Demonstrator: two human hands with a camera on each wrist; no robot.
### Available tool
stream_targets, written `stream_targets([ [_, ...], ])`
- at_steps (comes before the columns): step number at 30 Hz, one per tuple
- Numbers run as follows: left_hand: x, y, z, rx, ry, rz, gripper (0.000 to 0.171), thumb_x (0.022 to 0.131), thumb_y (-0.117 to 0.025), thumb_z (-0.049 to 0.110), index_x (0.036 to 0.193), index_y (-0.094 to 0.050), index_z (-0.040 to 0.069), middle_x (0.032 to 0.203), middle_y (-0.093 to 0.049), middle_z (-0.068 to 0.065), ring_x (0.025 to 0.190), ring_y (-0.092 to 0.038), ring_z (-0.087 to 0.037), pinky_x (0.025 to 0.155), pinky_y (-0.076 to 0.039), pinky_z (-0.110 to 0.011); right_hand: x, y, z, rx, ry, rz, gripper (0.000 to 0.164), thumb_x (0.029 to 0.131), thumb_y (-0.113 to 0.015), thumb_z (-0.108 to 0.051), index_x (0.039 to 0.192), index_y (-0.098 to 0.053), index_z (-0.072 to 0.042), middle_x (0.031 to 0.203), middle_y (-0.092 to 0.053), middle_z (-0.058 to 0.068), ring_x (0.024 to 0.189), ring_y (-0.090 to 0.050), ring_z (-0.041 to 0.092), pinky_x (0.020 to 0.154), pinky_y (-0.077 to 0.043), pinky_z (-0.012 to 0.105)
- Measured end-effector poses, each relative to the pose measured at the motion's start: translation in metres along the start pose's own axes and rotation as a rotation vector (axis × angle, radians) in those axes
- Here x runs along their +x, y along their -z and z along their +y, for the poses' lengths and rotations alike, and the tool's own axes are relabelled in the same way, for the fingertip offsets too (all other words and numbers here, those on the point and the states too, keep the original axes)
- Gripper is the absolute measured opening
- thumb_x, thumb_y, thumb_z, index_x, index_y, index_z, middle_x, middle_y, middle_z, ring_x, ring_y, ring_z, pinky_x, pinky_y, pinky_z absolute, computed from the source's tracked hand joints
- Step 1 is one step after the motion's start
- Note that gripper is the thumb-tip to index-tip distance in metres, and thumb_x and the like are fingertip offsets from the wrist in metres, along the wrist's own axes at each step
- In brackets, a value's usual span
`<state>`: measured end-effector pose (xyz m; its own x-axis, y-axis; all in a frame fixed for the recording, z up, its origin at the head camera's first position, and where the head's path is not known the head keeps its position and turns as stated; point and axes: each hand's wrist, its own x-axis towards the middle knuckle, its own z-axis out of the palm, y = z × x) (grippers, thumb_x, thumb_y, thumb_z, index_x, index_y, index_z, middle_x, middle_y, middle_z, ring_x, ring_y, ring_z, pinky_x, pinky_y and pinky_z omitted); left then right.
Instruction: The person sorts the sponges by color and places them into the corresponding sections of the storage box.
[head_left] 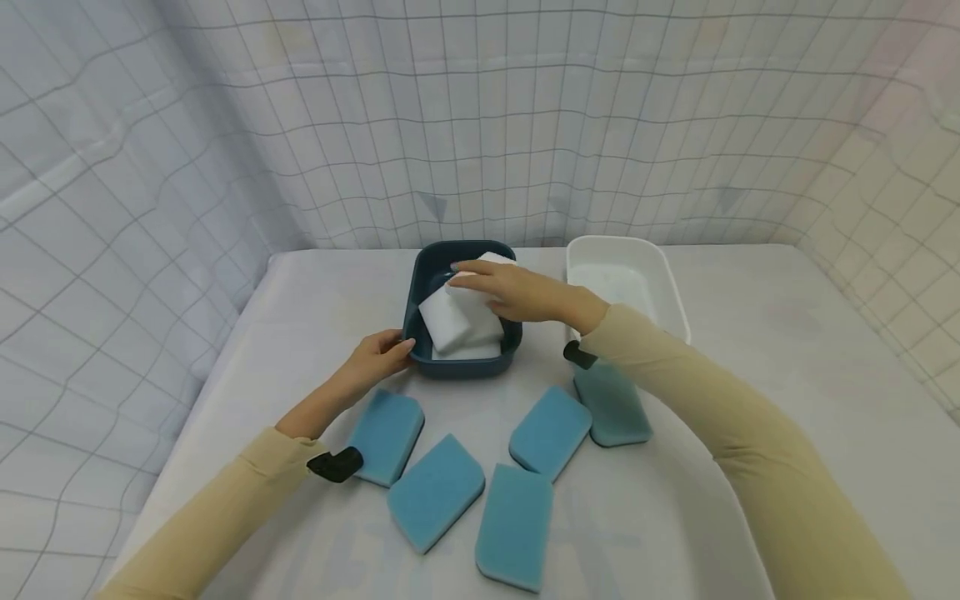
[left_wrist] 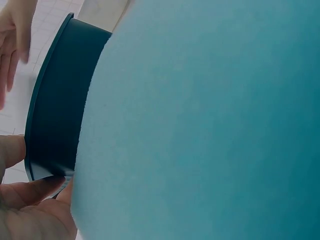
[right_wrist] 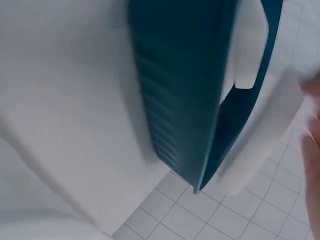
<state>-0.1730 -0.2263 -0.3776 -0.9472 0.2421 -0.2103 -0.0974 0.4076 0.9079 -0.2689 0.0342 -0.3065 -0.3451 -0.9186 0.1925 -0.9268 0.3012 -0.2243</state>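
Observation:
My left hand [head_left: 384,357] grips the near left corner of a dark blue bin [head_left: 461,369], with thumb and fingers on either side of its rim. Inside lie several white blocks [head_left: 448,321], piled at angles. Over the pile is my right hand [head_left: 528,293], fingers extended and thumb apart from them. Close to its fingertips in the right wrist view, a blurred white block [right_wrist: 265,145] tilts above the bin's rim. A light blue pad [left_wrist: 200,120] fills most of the left wrist view, beside the left hand.
Several light blue pads [head_left: 438,492] with dark undersides are spread over the near part of the white table [head_left: 330,292]. A white bin [head_left: 611,267] stands right of the blue one, partly behind the right forearm. Grid-patterned white curtains [head_left: 480,125] surround the table.

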Motion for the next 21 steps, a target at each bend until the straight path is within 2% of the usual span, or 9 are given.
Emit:
stream_targets([
  [4,0.0,0.001,-0.001,0.008,-0.01,-0.01,0.056,0.101,-0.04,0.026,0.143,-0.027,-0.009,0.144,-0.037,-0.03,0.13,-0.044,-0.04,0.106,-0.04,-0.044,0.0,-0.003,0.002,-0.001,-0.096,0.055,0.057,0.091,-0.046,0.008,0.144,-0.036,-0.011,0.155,-0.023,0.016,0.116,-0.055,0.03,0.075,-0.052,0.031],
  [6,0.0,0.003,0.0,0.011,-0.01,-0.005,0.055,0.101,-0.04,0.024,0.143,-0.027,-0.009,0.143,-0.037,-0.031,0.13,-0.044,-0.04,0.105,-0.04,-0.045,-0.001,-0.005,0.003,0.009,-0.122,0.051,0.058,0.092,-0.047,0.006,0.145,-0.034,-0.012,0.156,-0.021,0.015,0.113,-0.056,0.029,0.072,-0.051,0.03],
  [10,0.0,0.004,0.004,0.024,-0.012,-0.006,0.053,0.102,-0.039,0.022,0.143,-0.026,-0.009,0.144,-0.036,-0.031,0.13,-0.044,-0.041,0.105,-0.039,-0.046,-0.008,-0.006,0.007,0.01,-0.132,0.05,0.059,0.09,-0.049,0.006,0.145,-0.034,-0.009,0.155,-0.023,0.016,0.113,-0.055,0.029,0.073,-0.048,0.032],
  [14,0.001,0.005,0.004,0.017,-0.016,-0.018,0.054,0.102,-0.039,0.022,0.143,-0.025,-0.01,0.144,-0.035,-0.031,0.13,-0.043,-0.041,0.106,-0.039,-0.046,-0.017,-0.007,0.01,-0.017,-0.12,0.069,0.057,0.089,-0.053,0.004,0.143,-0.037,-0.005,0.152,-0.029,0.02,0.117,-0.055,0.031,0.079,-0.05,0.036],
  [18,0.003,0.006,0.002,0.01,-0.02,-0.025,0.056,0.102,-0.038,0.026,0.143,-0.025,-0.01,0.144,-0.034,-0.031,0.131,-0.042,-0.041,0.107,-0.039,-0.045,-0.026,-0.008,0.011,-0.022,-0.13,0.065,0.057,0.089,-0.056,0.002,0.142,-0.038,-0.003,0.15,-0.033,0.021,0.125,-0.049,0.035,0.089,-0.051,0.04],
  [21,0.004,0.007,0.0,0.013,-0.027,-0.029,0.058,0.102,-0.038,0.028,0.143,-0.024,-0.01,0.145,-0.033,-0.032,0.132,-0.041,-0.041,0.107,-0.038,-0.045,-0.031,-0.008,0.013,-0.007,-0.159,0.051,0.057,0.089,-0.056,0.0,0.142,-0.037,-0.003,0.15,-0.033,0.021,0.131,-0.044,0.036,0.1,-0.048,0.043],
])
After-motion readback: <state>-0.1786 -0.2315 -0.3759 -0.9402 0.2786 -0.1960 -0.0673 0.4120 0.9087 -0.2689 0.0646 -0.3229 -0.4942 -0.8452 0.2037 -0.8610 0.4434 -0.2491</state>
